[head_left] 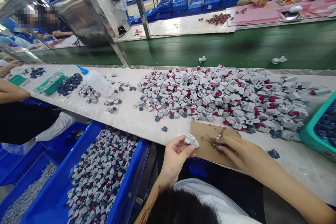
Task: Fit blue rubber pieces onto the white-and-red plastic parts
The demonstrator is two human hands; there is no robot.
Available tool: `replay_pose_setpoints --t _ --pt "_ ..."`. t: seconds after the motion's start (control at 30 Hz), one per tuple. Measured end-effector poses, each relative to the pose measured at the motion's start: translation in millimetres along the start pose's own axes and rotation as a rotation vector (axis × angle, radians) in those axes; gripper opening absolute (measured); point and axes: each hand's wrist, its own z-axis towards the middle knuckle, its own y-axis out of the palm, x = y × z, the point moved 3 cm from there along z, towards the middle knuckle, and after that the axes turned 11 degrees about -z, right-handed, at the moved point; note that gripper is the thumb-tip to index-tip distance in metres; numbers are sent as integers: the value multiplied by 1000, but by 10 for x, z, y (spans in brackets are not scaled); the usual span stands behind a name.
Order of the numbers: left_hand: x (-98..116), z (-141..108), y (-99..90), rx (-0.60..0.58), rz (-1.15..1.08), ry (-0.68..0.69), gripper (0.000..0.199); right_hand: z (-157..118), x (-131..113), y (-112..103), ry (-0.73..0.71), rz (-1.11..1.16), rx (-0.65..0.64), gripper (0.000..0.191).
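My left hand [178,154] pinches a small light-grey plastic part [190,139] just off the table's front edge, beside a piece of brown cardboard [202,152]. Over the cardboard, my right hand [233,148] has its fingers closed on a small dark-blue part [218,144], partly hidden by the fingers. Wet glue-like smears lie on the cardboard around those fingertips. Behind both hands spreads a large pile of grey and dark-red parts [204,92], with a few dark-blue pieces along its near side.
A white bottle with a blue nozzle [98,82] lies left of the pile. A teal basket [312,129] stands at right, a blue bin [131,178] of parts at lower left. Beyond the table runs a green belt [170,50]. Other people work at left and across the belt.
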Motion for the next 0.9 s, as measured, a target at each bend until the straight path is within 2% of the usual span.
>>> replay_pose_setpoints --t 0.1,0.17,0.33,0.6,0.77,0.83,0.9 --pt "4 -27 39 -12 -11 8 36 48 -190 -211 63 220 136 22" --pt "1 -49 63 -26 -20 10 37 82 -341 -302 59 328 179 21" --pt "-8 -83 93 -81 -29 21 34 148 -543 -347 31 460 129 19" --pt "-36 -81 106 -166 36 77 27 176 -503 -302 5 541 0 23" --pt "-117 -69 111 -135 36 90 29 154 -430 -174 62 625 -22 27" --pt "-139 -54 114 -143 43 63 32 142 -392 -141 79 690 -47 28" --pt "-160 -34 135 -204 61 -2 36 157 -359 -143 91 714 -77 32"
